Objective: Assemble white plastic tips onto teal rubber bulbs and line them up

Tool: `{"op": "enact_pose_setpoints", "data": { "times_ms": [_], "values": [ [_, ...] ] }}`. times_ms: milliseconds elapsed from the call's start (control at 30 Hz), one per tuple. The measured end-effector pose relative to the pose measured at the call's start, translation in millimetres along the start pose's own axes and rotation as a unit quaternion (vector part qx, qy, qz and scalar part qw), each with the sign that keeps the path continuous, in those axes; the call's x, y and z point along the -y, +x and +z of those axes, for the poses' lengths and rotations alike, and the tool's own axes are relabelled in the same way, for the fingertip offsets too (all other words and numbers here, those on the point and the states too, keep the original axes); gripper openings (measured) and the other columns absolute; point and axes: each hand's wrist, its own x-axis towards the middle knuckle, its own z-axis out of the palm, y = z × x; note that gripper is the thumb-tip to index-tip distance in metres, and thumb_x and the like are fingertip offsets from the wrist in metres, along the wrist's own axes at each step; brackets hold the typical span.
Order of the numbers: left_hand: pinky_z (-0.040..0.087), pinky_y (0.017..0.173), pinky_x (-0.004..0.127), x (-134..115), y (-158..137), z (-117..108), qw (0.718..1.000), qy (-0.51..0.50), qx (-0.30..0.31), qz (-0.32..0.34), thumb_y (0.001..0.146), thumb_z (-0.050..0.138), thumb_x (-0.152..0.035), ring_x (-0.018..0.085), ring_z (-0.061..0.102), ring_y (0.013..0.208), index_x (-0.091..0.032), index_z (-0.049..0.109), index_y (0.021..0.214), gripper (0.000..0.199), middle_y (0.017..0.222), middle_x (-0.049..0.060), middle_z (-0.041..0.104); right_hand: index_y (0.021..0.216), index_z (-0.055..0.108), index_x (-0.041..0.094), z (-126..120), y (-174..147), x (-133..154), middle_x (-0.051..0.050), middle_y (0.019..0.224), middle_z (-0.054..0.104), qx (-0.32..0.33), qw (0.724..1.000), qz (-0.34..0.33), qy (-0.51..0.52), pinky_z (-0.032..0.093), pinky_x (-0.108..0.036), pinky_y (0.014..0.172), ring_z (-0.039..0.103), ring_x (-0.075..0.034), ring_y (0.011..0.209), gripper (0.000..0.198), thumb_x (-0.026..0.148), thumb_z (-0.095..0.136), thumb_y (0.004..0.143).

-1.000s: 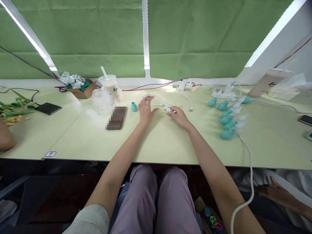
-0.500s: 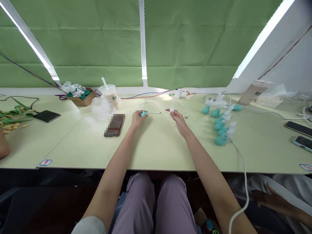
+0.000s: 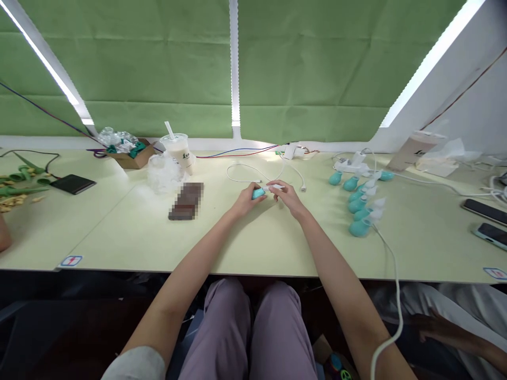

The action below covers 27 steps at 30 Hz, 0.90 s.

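Observation:
My left hand (image 3: 244, 202) is closed around a small turquoise bulb (image 3: 258, 193), held on its side just above the table. From the right, my right hand (image 3: 290, 199) pinches a small whitish piece (image 3: 272, 187) at the bulb's mouth; fingers partly cover it, so I cannot tell how far it goes in. Behind both hands lies a thin white cable (image 3: 237, 164) with plugs at its ends. To the right, several similar turquoise bulbs (image 3: 359, 228) with whitish translucent tops lie in a row.
A phone (image 3: 186, 201), a crumpled clear bag (image 3: 163, 174) and a drink cup (image 3: 178, 150) are on the left, near a cardboard box (image 3: 134, 158). At right stands a power strip (image 3: 350, 164); a thick white cable (image 3: 396, 285) hangs over the table edge. Another person's hand (image 3: 443, 330) rests below.
My left hand has carried the bulb rightward to my right hand. The whitish piece, upright before, is now tipped sideways against the bulb's mouth.

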Motion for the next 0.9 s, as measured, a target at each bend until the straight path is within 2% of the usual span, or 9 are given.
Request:
{"op": "enact_pose_setpoints", "data": {
  "times_ms": [167, 333, 500, 600, 700, 900],
  "values": [
    [0.039, 0.068, 0.025, -1, 1, -3, 1.000, 0.006, -0.007, 0.017, 0.079, 0.059, -0.042, 0.014, 0.051, 0.074, -0.020, 0.052, 0.089, 0.025, 0.082, -0.001, 0.058, 0.087, 0.070, 0.019, -5, -3, 7, 0.001, 0.071, 0.059, 0.008, 1.000, 0.022, -0.020, 0.042, -0.023, 0.050, 0.045, -0.007, 0.051, 0.035, 0.047, 0.071, 0.066],
    [0.043, 0.076, 0.029, 1, 2, -6, 0.999, 0.032, -0.015, 0.041, 0.077, 0.060, -0.039, 0.018, 0.056, 0.082, -0.019, 0.057, 0.089, 0.024, 0.088, 0.002, 0.063, 0.094, 0.072, 0.019, -13, -1, -2, -0.002, 0.081, 0.065, 0.041, 0.996, 0.021, -0.073, 0.047, -0.025, 0.049, 0.049, -0.006, 0.045, 0.038, 0.045, 0.071, 0.067],
    [0.044, 0.078, 0.031, 7, 1, -5, 0.995, 0.081, 0.003, 0.058, 0.079, 0.058, -0.036, 0.020, 0.058, 0.085, -0.018, 0.059, 0.092, 0.022, 0.091, 0.005, 0.064, 0.096, 0.072, 0.020, -14, 1, -16, -0.002, 0.084, 0.067, 0.063, 0.992, 0.018, -0.104, 0.046, -0.025, 0.047, 0.051, -0.006, 0.040, 0.035, 0.043, 0.071, 0.069],
    [0.044, 0.077, 0.031, 9, -2, -2, 0.992, 0.107, 0.014, 0.065, 0.081, 0.057, -0.032, 0.021, 0.058, 0.087, -0.017, 0.059, 0.095, 0.021, 0.094, 0.006, 0.065, 0.095, 0.073, 0.018, -12, -1, -17, 0.000, 0.067, 0.066, 0.062, 0.991, 0.023, -0.115, 0.045, -0.025, 0.046, 0.050, -0.007, 0.039, 0.035, 0.041, 0.071, 0.069],
    [0.044, 0.077, 0.031, 11, -5, 1, 0.988, 0.136, 0.021, 0.064, 0.082, 0.059, -0.029, 0.021, 0.059, 0.090, -0.016, 0.060, 0.096, 0.019, 0.096, 0.007, 0.065, 0.097, 0.074, 0.016, -10, -5, -14, 0.005, 0.043, 0.053, 0.060, 0.987, 0.038, -0.144, 0.044, -0.024, 0.048, 0.048, -0.009, 0.038, 0.035, 0.037, 0.069, 0.070],
    [0.044, 0.078, 0.030, 10, -5, 7, 0.990, 0.133, -0.011, 0.042, 0.082, 0.061, -0.029, 0.021, 0.061, 0.090, -0.017, 0.062, 0.097, 0.019, 0.094, 0.006, 0.067, 0.101, 0.074, 0.012, -6, -9, -9, 0.005, 0.040, 0.051, 0.051, 0.989, 0.040, -0.129, 0.041, -0.023, 0.046, 0.045, -0.008, 0.037, 0.039, 0.035, 0.067, 0.070]
  ]
}}
